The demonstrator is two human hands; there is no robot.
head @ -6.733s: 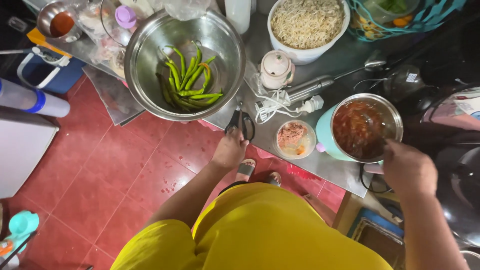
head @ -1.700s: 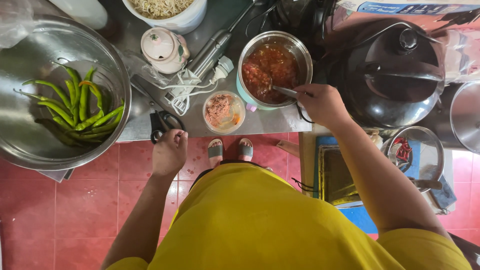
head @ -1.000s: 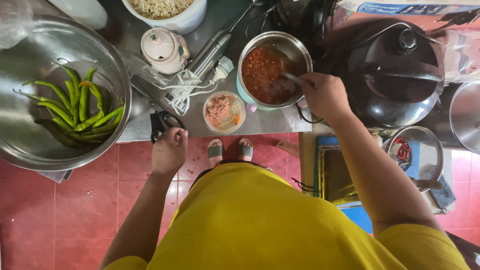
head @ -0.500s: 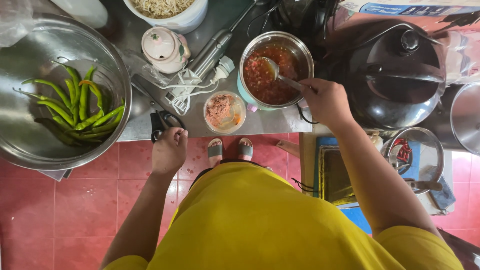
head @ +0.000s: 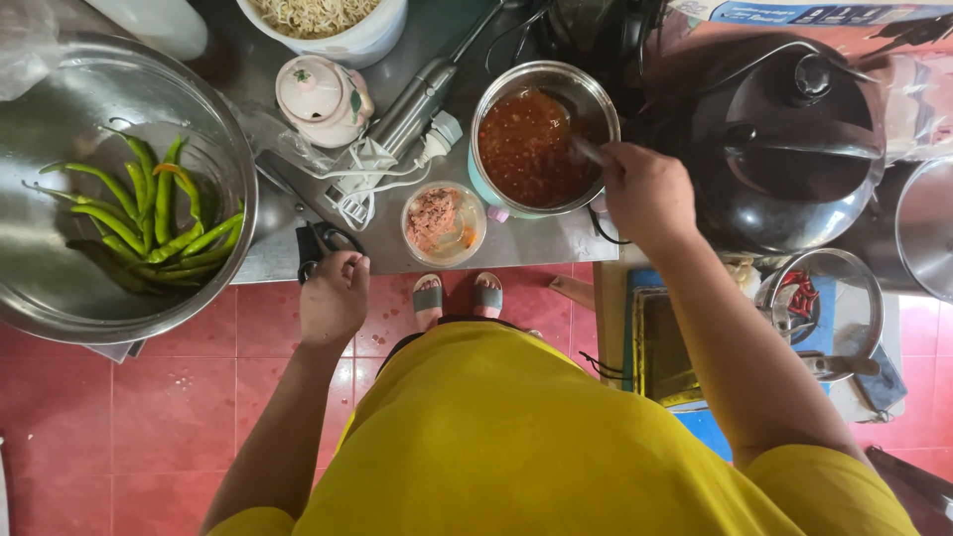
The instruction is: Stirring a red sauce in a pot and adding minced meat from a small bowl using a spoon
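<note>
1. Head view, centre: a round steel pot of chunky red-orange sauce [head: 531,144] stands on the grey metal counter [head: 541,243], near its front edge. The sauce is thick and wet, flecked with darker bits, and fills the pot well up its wall. A pale turquoise base shows under the pot's left side.

2. The right hand [head: 647,194] sits at the pot's right rim, fingers curled shut around a thin metal utensil handle [head: 588,149] that slants down into the sauce – the working end is hidden in it, so its kind cannot be told.

3. The left hand [head: 335,296] rests at the counter's front edge, loosely closed, its fingers on the black-handled scissors [head: 320,241] that lie there. Whether it truly grips them cannot be told.

4. Between the two hands, just in front of the pot, stands a small clear round tub of pinkish minced paste [head: 443,220].

5. Behind the tub lie a silver stick blender with a coiled white cord [head: 409,109] and a small pale pink lidded ceramic jar [head: 323,97].

6. Far left: a large shiny steel mixing bowl [head: 60,288] holding long green chillies [head: 149,223] – some curved, one tinged orange.

7. Top edge: a white bowl of pale noodles [head: 338,25], partly cut off.

8. Right of the pot: a big black domed lidded cooker [head: 794,149], close beside the right hand.

9. Below: the person's yellow garment, grey sandals and a red tiled floor [head: 149,417].
</note>
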